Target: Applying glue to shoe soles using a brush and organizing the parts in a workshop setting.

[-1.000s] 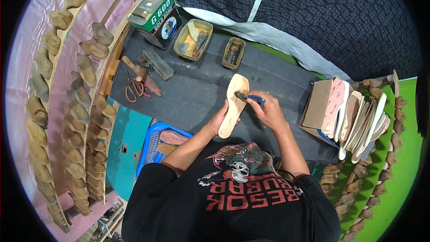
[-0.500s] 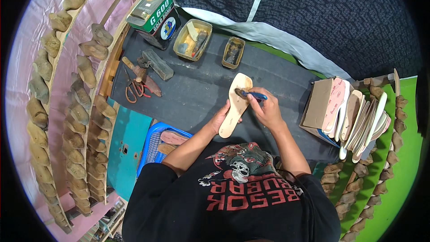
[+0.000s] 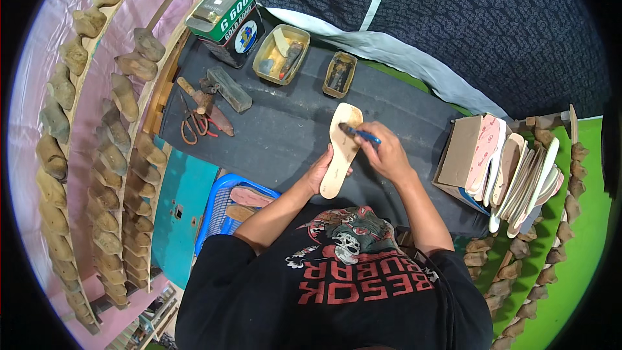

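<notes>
My left hand grips a pale tan insole by its narrower heel part, thumb along the edge and fingers underneath. The insole is held up over the dark table, its wide toe end pointing away from me. My right hand is closed round a brush with a blue handle. Its dark bristles rest on the insole's upper face near the toe end. Part of the handle is hidden by my fingers.
On the dark table stand a green-and-black metal can and two tubs with tools. Scissors, a hammer and a grey block lie left. A blue basket and a box of insoles flank me. Shoe lasts line racks.
The brush has shifted slightly up and left over the insole, and my right hand has turned a little with it. The insole has moved slightly right.
</notes>
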A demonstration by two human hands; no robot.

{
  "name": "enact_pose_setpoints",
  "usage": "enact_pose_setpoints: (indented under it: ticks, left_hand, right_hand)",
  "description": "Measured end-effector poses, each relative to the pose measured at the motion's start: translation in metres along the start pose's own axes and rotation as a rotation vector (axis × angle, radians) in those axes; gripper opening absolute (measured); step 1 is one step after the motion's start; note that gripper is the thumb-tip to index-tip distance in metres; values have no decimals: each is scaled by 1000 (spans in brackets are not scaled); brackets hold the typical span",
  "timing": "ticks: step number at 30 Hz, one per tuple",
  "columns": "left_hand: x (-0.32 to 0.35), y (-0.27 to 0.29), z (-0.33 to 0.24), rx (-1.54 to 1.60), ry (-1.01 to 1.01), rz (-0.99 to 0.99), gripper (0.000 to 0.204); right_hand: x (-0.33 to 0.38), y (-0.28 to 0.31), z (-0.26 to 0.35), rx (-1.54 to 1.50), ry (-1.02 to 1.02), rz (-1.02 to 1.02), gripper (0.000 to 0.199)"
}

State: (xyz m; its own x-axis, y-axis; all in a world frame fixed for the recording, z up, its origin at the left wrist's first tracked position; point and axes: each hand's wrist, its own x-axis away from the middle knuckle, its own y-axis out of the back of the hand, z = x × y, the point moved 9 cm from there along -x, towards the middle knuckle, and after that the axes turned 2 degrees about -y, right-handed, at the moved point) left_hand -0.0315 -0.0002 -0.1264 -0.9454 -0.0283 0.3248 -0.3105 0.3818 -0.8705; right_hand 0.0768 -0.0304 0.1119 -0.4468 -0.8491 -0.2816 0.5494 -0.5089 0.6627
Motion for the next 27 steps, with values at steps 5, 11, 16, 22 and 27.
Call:
enact_pose_setpoints:
  ticks: [5, 11, 16, 22, 27]
  left_hand:
    - [-2, 0, -4, 111, -27, 50, 63]
    - [-6, -4, -5, 51, 6, 75, 60]
    - [-7, -9, -12, -12, -18, 34, 58]
    - [-7, -3, -11, 81, -49, 30, 60]
    - [-5, -6, -7, -10, -5, 9, 61]
  right_hand:
    - [5, -13, 11, -8, 106, 144, 24]
    - [-19, 12, -4, 100, 23, -24, 27]
    - [-11, 0, 14, 63, 154, 39, 32]
    - [1, -9, 17, 31, 135, 117, 26]
    - [-13, 24, -1, -35, -70, -138, 17]
